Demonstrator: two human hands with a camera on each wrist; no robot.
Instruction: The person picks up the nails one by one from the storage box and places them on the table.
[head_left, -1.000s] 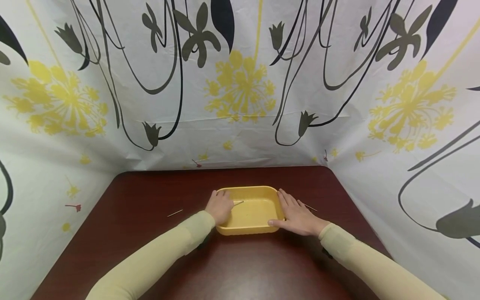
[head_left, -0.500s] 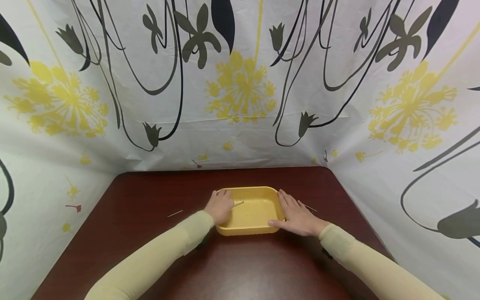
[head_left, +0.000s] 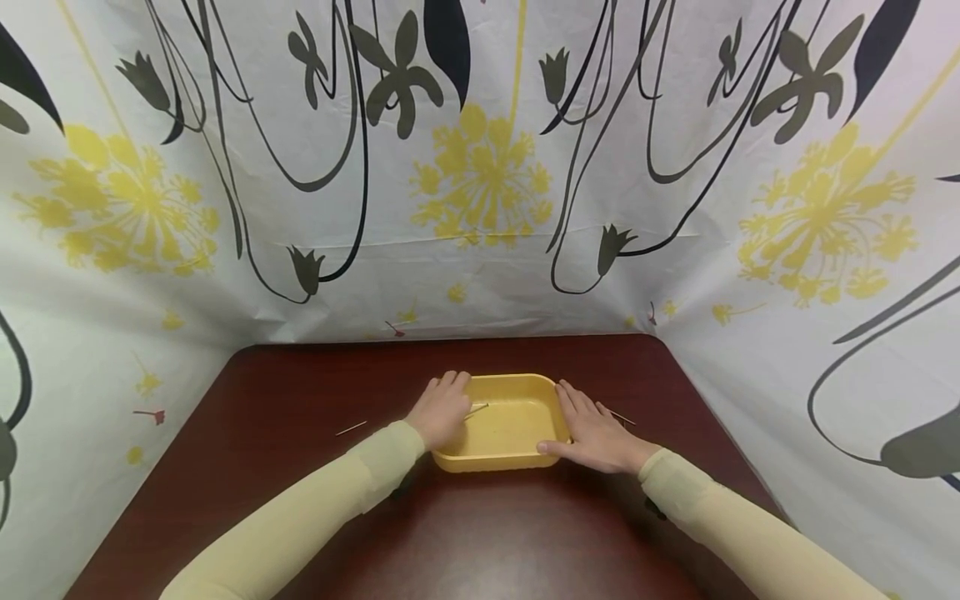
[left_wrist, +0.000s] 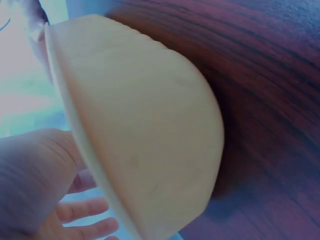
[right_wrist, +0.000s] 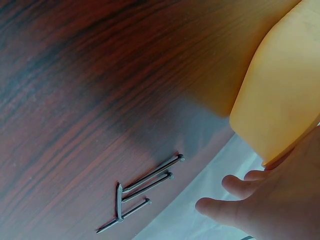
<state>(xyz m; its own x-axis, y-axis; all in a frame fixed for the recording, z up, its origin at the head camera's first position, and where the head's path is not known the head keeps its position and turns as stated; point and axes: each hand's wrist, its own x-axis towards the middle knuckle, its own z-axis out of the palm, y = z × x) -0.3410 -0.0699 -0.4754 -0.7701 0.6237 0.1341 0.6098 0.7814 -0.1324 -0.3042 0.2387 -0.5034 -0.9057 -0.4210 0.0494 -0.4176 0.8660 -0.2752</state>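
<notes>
A yellow plastic tray [head_left: 513, 433] stands upright on the dark table, with one thin nail [head_left: 478, 411] in its left part. My left hand [head_left: 441, 409] is over the tray's left side, fingers reaching to the far left rim. In the left wrist view its fingers are spread beyond the rim and nothing shows in them. On the right side of the tray, my right hand [head_left: 596, 437] rests along the rim with straight fingers, thumb near the front corner. Several nails [right_wrist: 152, 172] lie on the table beside that hand, mostly hidden by it in the head view.
Another nail [head_left: 351, 427] lies on the table left of the tray. Dark reddish wood forms the tabletop [head_left: 487, 533]. A white curtain [head_left: 480, 275] with plant prints hangs behind the table and along both sides.
The left fingers have shifted from inside the tray's left end up to its far left rim. My right hand, the tray and the nails look unmoved.
</notes>
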